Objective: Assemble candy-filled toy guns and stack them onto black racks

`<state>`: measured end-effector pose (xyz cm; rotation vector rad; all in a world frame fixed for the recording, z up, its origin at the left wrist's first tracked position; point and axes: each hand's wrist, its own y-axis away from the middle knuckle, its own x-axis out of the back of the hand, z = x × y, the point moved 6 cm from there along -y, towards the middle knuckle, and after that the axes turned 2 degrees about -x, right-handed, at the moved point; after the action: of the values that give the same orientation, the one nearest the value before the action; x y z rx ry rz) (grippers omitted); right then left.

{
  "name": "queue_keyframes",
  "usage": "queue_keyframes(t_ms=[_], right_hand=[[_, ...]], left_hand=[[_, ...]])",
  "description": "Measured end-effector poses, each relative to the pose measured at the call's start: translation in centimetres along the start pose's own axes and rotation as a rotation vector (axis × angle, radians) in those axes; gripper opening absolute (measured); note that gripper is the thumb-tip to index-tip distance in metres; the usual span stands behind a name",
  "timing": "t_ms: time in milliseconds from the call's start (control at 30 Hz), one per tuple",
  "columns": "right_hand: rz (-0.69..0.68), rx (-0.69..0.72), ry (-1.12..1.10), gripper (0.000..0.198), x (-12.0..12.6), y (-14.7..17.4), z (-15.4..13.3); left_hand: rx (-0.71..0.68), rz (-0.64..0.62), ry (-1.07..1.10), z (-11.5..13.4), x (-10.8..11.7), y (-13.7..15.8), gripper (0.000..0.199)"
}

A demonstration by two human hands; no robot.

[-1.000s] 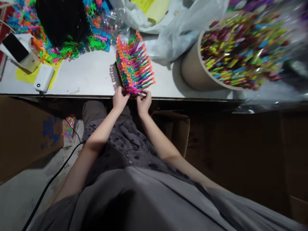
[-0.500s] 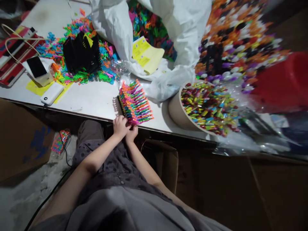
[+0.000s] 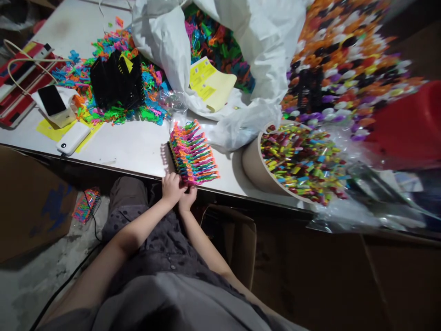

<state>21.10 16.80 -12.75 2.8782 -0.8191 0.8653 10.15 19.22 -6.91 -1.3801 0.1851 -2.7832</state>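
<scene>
the rack of plastic trinkets (image 3: 195, 156) looks light and springy, best held by its black base (image 3: 172, 156); left hand (image 3: 172, 187) and right hand (image 3: 187, 200) meet at its near end, their grip hidden.

Arms (image 3: 136, 234) extended upward, left hand (image 3: 172, 189) and right hand (image 3: 187, 200) sit together, just lower left of centre.

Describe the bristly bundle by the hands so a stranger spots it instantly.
Find the white table, then its near edge where the left hand and right hand are close together. Just beyond them, left of the round tub, sits the bristly bundle. Unlike the tub's jumbled filling, it forms orderly multicoloured rows.
</scene>
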Motion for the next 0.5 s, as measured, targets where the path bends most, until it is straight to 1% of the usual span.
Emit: queue_keyframes(t_ms=[167,233,300,367,433,500], right_hand=[[0.01,-0.032,0.028,0.023,-0.7,-0.6,0.7],[0.019,-0.055,0.034,0.022,-1.0,-0.7,0.7],[0.001,-0.049,0.023,0.023,-1.0,-0.6,0.5],[-0.069,0.035,-0.004,0.024,-0.8,-0.3,-0.3],[-0.125,0.152,-0.018,0.024,0.0,0.1,-1.4],[-0.113,0.221,-0.001,0.023,1.3,0.3,-2.2]], left_hand=[[-0.001,0.005,0.002,0.1,-0.2,-0.2,0.019],[-0.01,0.013,0.0,0.3,-0.1,-0.4,0.021],[-0.021,0.017,-0.006,0.2,0.1,-0.6,0.021],[-0.018,0.036,-0.014,-0.4,0.9,-0.8,0.02],[0.028,0.098,-0.009,-2.0,2.2,-0.9,0.019],[0.097,0.186,0.032,-4.3,3.8,-1.1,0.019]])
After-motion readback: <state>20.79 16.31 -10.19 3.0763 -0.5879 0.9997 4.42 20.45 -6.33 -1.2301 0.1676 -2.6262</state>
